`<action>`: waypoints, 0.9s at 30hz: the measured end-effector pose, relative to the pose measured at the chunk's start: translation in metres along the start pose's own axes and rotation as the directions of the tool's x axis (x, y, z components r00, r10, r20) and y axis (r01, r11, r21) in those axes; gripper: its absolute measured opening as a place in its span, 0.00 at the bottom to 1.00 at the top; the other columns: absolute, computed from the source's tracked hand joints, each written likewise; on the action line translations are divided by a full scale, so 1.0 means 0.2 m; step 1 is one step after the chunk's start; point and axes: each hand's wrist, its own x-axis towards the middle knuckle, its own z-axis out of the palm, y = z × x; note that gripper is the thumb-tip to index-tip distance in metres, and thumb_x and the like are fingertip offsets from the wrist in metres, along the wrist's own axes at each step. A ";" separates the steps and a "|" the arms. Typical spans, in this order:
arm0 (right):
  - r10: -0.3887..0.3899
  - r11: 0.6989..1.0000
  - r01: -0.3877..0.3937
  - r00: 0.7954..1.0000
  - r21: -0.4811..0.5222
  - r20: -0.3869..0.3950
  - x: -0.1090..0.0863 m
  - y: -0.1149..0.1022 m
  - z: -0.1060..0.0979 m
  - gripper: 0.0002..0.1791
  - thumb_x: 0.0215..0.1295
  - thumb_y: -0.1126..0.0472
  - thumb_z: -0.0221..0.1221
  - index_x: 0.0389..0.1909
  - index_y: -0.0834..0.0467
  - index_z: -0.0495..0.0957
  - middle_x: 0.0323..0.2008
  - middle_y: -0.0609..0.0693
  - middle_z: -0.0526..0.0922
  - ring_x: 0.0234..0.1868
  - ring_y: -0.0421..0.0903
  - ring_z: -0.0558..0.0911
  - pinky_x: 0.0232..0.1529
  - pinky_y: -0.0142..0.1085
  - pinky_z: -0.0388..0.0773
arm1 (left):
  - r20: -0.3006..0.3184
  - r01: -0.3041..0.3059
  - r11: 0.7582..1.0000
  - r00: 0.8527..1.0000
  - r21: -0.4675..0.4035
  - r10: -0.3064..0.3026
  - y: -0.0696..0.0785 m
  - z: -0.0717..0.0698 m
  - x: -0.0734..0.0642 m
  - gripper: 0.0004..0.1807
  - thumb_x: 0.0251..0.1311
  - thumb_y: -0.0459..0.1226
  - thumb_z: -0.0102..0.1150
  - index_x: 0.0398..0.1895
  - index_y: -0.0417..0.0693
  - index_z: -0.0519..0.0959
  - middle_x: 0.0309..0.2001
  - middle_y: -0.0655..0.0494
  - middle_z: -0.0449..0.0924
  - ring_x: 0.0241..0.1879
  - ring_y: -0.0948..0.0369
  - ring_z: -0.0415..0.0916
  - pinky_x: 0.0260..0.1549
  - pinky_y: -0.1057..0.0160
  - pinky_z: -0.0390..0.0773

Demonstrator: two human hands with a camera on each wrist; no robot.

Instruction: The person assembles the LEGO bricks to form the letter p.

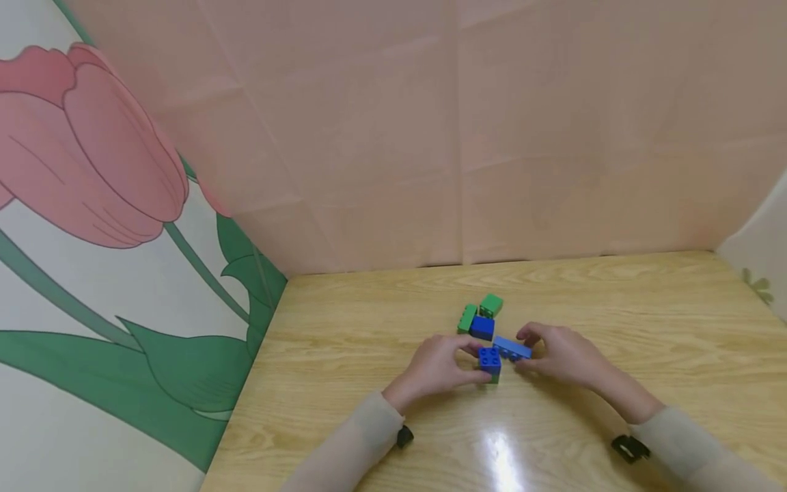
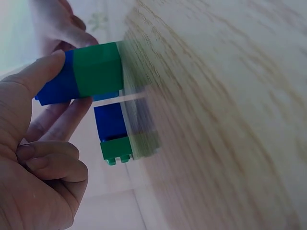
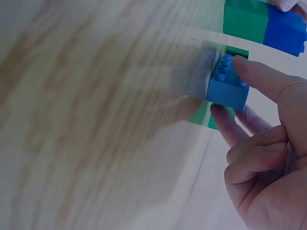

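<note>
My left hand (image 1: 435,369) pinches a dark blue toy building brick (image 1: 490,359) between thumb and fingers. That brick sits on top of a green brick (image 2: 100,69), studs up, and the stack stands on the table. Just to the right, my right hand (image 1: 568,355) pinches a long lighter blue brick (image 1: 512,348), which lies on its side. In the right wrist view its row of studs (image 3: 223,67) shows, with the thumb at its upper side and a fingertip below.
Behind the hands lie another dark blue brick (image 1: 482,328) and two green bricks, one on the left (image 1: 467,319) and one farther back (image 1: 491,305). The wooden table (image 1: 344,321) meets a pinkish cloth (image 1: 381,171) at the back. A flower-patterned panel (image 1: 172,369) borders the left side.
</note>
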 end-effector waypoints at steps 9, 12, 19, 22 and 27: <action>-0.006 0.999 0.004 0.999 0.050 0.035 0.01 0.01 -0.01 0.14 0.62 0.54 0.74 0.45 0.53 0.84 0.37 0.42 0.86 0.34 0.40 0.79 0.36 0.42 0.75 | -0.004 -0.015 1.000 1.000 -0.013 0.015 0.00 0.00 0.00 0.28 0.58 0.59 0.73 0.61 0.67 0.82 0.46 0.79 0.84 0.49 0.73 0.80 0.50 0.69 0.75; -0.007 0.998 0.004 0.999 0.067 0.046 0.02 0.02 -0.01 0.13 0.63 0.54 0.73 0.46 0.54 0.85 0.37 0.42 0.86 0.36 0.40 0.80 0.38 0.42 0.76 | -0.008 -0.016 1.000 1.000 -0.016 0.016 0.00 0.00 0.00 0.27 0.58 0.58 0.73 0.61 0.67 0.83 0.46 0.78 0.84 0.49 0.73 0.80 0.50 0.70 0.75; -0.007 0.995 0.001 0.998 0.103 0.054 0.04 0.05 -0.02 0.14 0.67 0.53 0.70 0.47 0.55 0.83 0.38 0.43 0.86 0.43 0.46 0.84 0.47 0.52 0.80 | -0.019 -0.028 0.999 0.999 -0.022 0.028 -0.01 0.00 0.00 0.27 0.58 0.57 0.74 0.60 0.66 0.83 0.46 0.78 0.84 0.49 0.72 0.81 0.51 0.70 0.74; 0.001 0.995 -0.007 0.999 0.100 0.054 0.05 0.06 -0.02 0.13 0.69 0.52 0.69 0.48 0.55 0.84 0.40 0.44 0.86 0.46 0.49 0.84 0.49 0.56 0.79 | -0.018 -0.035 0.999 0.999 -0.015 0.034 -0.02 0.00 0.00 0.27 0.58 0.57 0.74 0.60 0.65 0.83 0.47 0.78 0.84 0.50 0.72 0.81 0.52 0.70 0.74; 0.028 0.995 -0.033 0.998 0.092 0.059 0.06 0.08 -0.02 0.16 0.72 0.49 0.66 0.50 0.57 0.85 0.44 0.49 0.87 0.49 0.53 0.83 0.50 0.58 0.77 | -0.011 -0.037 0.999 0.999 -0.011 0.037 -0.02 0.01 0.00 0.27 0.59 0.58 0.73 0.60 0.64 0.83 0.47 0.78 0.84 0.51 0.73 0.80 0.53 0.70 0.74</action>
